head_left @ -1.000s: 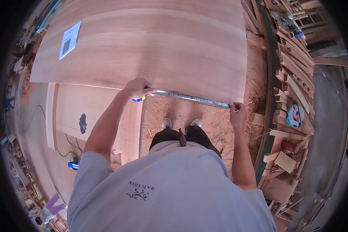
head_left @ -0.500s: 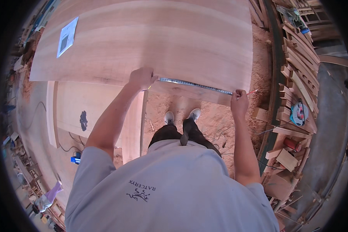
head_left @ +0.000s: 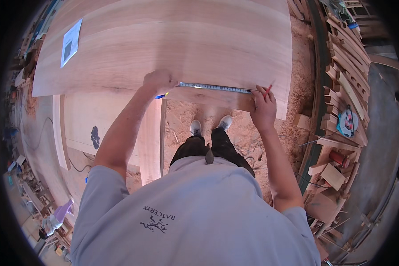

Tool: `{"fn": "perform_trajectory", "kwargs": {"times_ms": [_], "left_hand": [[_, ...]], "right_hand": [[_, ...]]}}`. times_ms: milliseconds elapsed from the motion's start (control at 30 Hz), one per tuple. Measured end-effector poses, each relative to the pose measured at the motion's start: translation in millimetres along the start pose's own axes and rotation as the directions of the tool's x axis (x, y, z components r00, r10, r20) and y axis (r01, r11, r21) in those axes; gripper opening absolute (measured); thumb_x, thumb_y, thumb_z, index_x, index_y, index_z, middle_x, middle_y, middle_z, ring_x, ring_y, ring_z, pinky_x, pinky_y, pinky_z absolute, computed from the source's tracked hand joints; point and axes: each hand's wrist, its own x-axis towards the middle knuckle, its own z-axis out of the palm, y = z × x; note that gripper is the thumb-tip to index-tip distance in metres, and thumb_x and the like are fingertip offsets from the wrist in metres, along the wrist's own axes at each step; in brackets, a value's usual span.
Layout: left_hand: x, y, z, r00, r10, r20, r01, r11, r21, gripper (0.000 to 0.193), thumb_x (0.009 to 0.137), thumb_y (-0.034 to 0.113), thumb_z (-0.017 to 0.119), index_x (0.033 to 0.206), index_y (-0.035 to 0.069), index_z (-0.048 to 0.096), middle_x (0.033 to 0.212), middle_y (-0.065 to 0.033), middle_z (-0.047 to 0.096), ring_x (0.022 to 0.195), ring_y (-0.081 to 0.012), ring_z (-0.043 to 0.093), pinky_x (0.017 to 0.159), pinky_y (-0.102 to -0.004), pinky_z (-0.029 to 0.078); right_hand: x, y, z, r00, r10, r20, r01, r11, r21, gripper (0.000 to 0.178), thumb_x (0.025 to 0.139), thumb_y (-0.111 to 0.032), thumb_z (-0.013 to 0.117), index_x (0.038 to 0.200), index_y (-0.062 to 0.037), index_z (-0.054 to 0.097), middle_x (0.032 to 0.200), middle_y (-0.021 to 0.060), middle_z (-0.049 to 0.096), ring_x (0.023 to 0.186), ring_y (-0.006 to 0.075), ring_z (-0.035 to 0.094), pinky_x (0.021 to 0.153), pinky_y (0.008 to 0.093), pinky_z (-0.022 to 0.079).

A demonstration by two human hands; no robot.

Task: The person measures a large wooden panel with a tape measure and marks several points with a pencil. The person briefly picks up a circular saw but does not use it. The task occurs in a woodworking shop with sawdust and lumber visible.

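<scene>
A steel tape measure [head_left: 215, 87] runs along the near edge of a large wooden panel [head_left: 199, 48]. My left hand [head_left: 158, 81] is closed around its case at the left end; a bit of blue and yellow shows below the fingers. At the right, my right hand [head_left: 264, 110] is closed at the other end of the blade, by the panel's edge. A red pencil [head_left: 267, 91] sticks up from between its fingers, tilted to the right. The fingers hide the blade's tip.
A printed sheet [head_left: 71, 43] lies on the panel's left. Below it are a lower board with a dark patch [head_left: 95, 137] and an upright plank [head_left: 60, 133]. Curved timber pieces [head_left: 346, 80] and a round blue-white object [head_left: 347, 123] are at right. Sawdust covers the floor.
My right hand has moved left, toward my left hand, and the stretch of blade between them is shorter. The pencil now points more upward. Some of the blue case has come into view.
</scene>
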Motion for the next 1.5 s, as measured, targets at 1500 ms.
{"fn": "perform_trajectory", "kwargs": {"times_ms": [1500], "left_hand": [[21.4, 24.0, -25.3, 0.991, -0.081, 0.103, 0.073, 0.995, 0.073, 0.06, 0.087, 0.062, 0.065, 0.097, 0.004, 0.077, 0.101, -0.0175, 0.074, 0.096, -0.0342, 0.071, 0.083, -0.046, 0.055]], "right_hand": [[11.4, 9.0, 49.3, 0.985, -0.155, -0.071, 0.159, 0.986, 0.053, 0.029, 0.083, -0.013, 0.068, 0.11, -0.0166, 0.076, 0.122, -0.0021, 0.074, 0.104, 0.0252, 0.066, 0.092, 0.0394, 0.05]]}}
